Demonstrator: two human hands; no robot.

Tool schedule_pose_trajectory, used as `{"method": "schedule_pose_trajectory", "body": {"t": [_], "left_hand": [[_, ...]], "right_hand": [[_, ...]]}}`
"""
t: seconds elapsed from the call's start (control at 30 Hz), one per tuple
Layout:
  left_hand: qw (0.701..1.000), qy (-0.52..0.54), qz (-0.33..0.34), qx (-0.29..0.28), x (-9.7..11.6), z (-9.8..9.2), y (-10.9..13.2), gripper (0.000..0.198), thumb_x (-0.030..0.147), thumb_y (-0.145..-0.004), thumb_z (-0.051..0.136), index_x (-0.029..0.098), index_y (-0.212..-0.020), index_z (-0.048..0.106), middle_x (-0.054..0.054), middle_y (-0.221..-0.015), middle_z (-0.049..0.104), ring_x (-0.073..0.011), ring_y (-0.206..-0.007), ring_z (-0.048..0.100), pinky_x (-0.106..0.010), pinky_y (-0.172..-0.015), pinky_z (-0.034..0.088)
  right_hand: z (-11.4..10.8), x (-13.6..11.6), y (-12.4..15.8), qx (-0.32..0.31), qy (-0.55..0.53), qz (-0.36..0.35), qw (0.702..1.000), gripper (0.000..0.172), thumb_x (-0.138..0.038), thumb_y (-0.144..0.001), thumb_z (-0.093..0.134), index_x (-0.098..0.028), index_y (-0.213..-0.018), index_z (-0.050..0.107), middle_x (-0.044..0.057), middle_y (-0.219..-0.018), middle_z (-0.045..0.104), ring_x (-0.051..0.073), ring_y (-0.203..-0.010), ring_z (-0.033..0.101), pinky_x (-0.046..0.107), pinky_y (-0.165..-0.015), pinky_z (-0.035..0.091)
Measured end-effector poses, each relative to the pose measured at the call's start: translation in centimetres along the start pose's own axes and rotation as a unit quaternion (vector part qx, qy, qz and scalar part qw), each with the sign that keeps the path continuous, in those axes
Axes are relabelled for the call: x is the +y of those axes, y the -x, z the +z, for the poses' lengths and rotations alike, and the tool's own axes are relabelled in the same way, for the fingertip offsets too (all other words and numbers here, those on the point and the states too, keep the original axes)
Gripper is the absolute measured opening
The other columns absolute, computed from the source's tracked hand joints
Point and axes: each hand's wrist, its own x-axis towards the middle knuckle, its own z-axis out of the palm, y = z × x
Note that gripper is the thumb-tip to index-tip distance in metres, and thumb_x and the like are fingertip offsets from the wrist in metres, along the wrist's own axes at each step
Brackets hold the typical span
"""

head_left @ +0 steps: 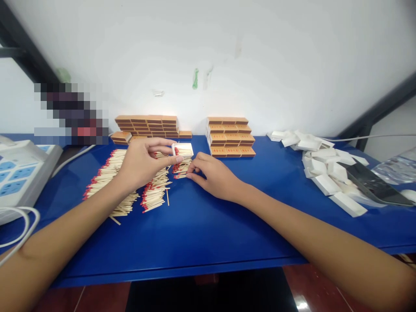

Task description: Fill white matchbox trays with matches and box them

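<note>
My left hand grips a small white matchbox tray between thumb and fingers. Some red-tipped matches lie inside the tray. Just right of it, my right hand has its fingertips pinched together at the edge of a small group of loose matches; whether a match is between them is too small to make out. Beneath and beside my left hand spread two larger rows of matches, a wide pile at left and a narrower pile nearer the middle.
Stacked matchboxes stand at the back left, and a stepped stack of matchboxes at the back centre. White empty trays heap at right beside a dark flat device. A power strip sits at left on the blue table.
</note>
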Motion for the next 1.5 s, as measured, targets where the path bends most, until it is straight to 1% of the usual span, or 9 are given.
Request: {"method": "schedule_pose_trajectory", "body": {"t": [0.33, 0.63, 0.73, 0.9, 1.03, 1.2, 1.3, 1.37, 1.5], "left_hand": [[1.0, -0.01, -0.012, -0.019, 0.1, 0.2, 0.0, 0.051, 0.051, -0.071, 0.091, 0.022, -0.112, 0.084, -0.007, -0.093, 0.085, -0.0158, -0.062, 0.06, -0.029, -0.056, 0.045], [1.0, 0.007, 0.006, -0.027, 0.3, 0.0, 0.0, 0.046, 0.05, -0.073, 0.091, 0.022, -0.109, 0.084, -0.007, -0.095, 0.085, -0.0209, -0.075, 0.074, -0.028, -0.065, 0.057], [0.999, 0.008, 0.01, -0.03, 0.3, 0.1, 0.0, 0.045, 0.048, -0.073, 0.092, 0.023, -0.11, 0.084, -0.007, -0.095, 0.086, -0.0203, -0.074, 0.073, -0.027, -0.065, 0.057], [0.999, 0.004, 0.009, -0.03, 0.2, 0.2, -0.1, 0.046, 0.047, -0.072, 0.093, 0.022, -0.109, 0.085, -0.007, -0.095, 0.086, -0.0178, -0.069, 0.071, -0.025, -0.059, 0.052], [0.999, 0.007, 0.006, -0.034, 0.2, 0.2, -0.1, 0.045, 0.045, -0.072, 0.093, 0.022, -0.11, 0.085, -0.007, -0.094, 0.086, -0.0183, -0.07, 0.072, -0.026, -0.063, 0.055], [0.999, 0.006, 0.005, -0.035, 0.2, 0.1, 0.0, 0.045, 0.047, -0.073, 0.091, 0.022, -0.109, 0.085, -0.007, -0.093, 0.085, -0.0194, -0.072, 0.073, -0.027, -0.064, 0.056], [0.999, -0.008, -0.003, -0.035, 0.1, 0.0, -0.1, 0.049, 0.049, -0.072, 0.091, 0.022, -0.111, 0.085, -0.007, -0.094, 0.085, -0.02, -0.07, 0.072, -0.027, -0.058, 0.051], [0.999, -0.017, -0.014, -0.041, 0.1, 0.0, -0.1, 0.052, 0.051, -0.07, 0.093, 0.022, -0.112, 0.084, -0.007, -0.095, 0.085, -0.0196, -0.067, 0.07, -0.027, -0.054, 0.048], [0.996, 0.011, -0.024, -0.08, 0.3, 0.2, 0.1, 0.052, 0.053, -0.07, 0.094, 0.022, -0.111, 0.084, -0.006, -0.093, 0.086, -0.0209, -0.073, 0.075, -0.027, -0.063, 0.055]], "right_hand": [[-1.5, 0.1, 0.9, -0.026, 0.013, 0.012, 1.0, 0.009, -0.02, -0.106, 0.06, -0.019, -0.099, 0.064, 0.005, -0.102, 0.059, 0.019, -0.091, 0.058, 0.034, -0.084, 0.047], [-0.4, -0.7, 0.8, -0.017, -0.014, 0.003, 1.0, 0.003, -0.019, -0.104, 0.066, -0.02, -0.102, 0.064, 0.004, -0.102, 0.059, 0.018, -0.09, 0.058, 0.032, -0.083, 0.046], [-0.4, -0.7, 0.7, -0.02, -0.016, 0.003, 1.0, 0.002, -0.02, -0.105, 0.065, -0.02, -0.106, 0.067, 0.004, -0.103, 0.058, 0.017, -0.088, 0.058, 0.031, -0.082, 0.045], [-0.5, -0.8, 0.3, -0.038, -0.009, 0.018, 0.999, 0.006, -0.018, -0.104, 0.066, -0.018, -0.098, 0.067, 0.004, -0.1, 0.06, 0.018, -0.088, 0.057, 0.031, -0.08, 0.043], [-0.5, -0.9, 0.3, -0.06, 0.019, 0.044, 0.997, 0.008, -0.019, -0.105, 0.066, -0.017, -0.097, 0.066, 0.005, -0.099, 0.061, 0.018, -0.087, 0.056, 0.032, -0.079, 0.043], [-0.8, -0.8, 0.6, -0.065, 0.04, 0.036, 0.996, 0.008, -0.019, -0.106, 0.063, -0.017, -0.098, 0.064, 0.006, -0.102, 0.061, 0.019, -0.089, 0.057, 0.033, -0.082, 0.044], [-1.5, -0.4, 0.8, -0.045, 0.028, 0.024, 0.998, 0.01, -0.021, -0.108, 0.06, -0.017, -0.099, 0.064, 0.006, -0.103, 0.06, 0.019, -0.09, 0.057, 0.033, -0.083, 0.044], [-2.1, -0.1, 0.8, -0.009, 0.018, 0.02, 1.0, 0.009, -0.022, -0.108, 0.06, -0.018, -0.1, 0.063, 0.005, -0.102, 0.059, 0.019, -0.089, 0.057, 0.033, -0.083, 0.044], [-3.1, 0.0, 0.7, 0.074, 0.01, 0.025, 0.997, 0.007, -0.023, -0.107, 0.061, -0.019, -0.101, 0.063, 0.005, -0.102, 0.06, 0.019, -0.088, 0.055, 0.033, -0.081, 0.042]]}}
